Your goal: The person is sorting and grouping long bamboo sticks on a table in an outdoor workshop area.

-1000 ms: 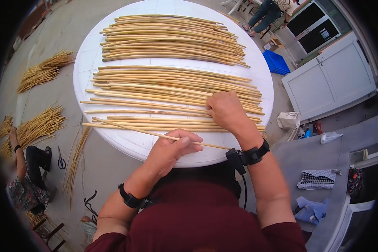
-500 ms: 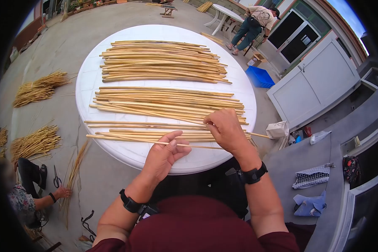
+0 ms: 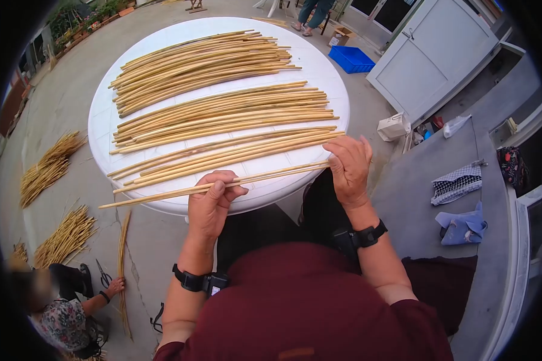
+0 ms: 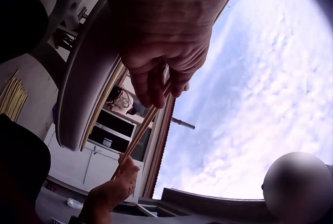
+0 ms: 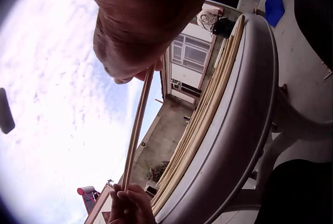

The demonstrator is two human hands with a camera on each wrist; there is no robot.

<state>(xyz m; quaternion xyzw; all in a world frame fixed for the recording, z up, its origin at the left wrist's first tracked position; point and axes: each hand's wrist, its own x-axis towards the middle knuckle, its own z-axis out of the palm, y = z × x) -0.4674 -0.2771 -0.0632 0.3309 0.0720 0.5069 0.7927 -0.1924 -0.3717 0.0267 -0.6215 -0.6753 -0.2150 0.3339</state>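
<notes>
Two thin tan sticks (image 3: 277, 174) lie side by side between my hands, above the near edge of the white round table (image 3: 283, 201). My left hand (image 3: 208, 204) pinches them between thumb and fingers near their middle, and their left ends reach past the table edge. At their right ends, my right hand (image 3: 350, 168) holds the tips with thumb and fingers. The right wrist view has the paired sticks (image 5: 136, 130) running from one hand to the other. Just beyond lies a small row of loose sticks (image 3: 223, 157).
Two larger rows of sticks, the middle row (image 3: 223, 117) and the far row (image 3: 205, 66), cover the table beyond. Bundles (image 3: 51, 168) lie on the ground at left, where a seated person (image 3: 60, 319) handles long stalks near scissors (image 3: 105, 277). A blue crate (image 3: 351, 59) stands behind.
My right hand has left the rows of sticks and moved to the right ends of the held ones. A second stick now lies beside the first in my left hand. The head view has turned.
</notes>
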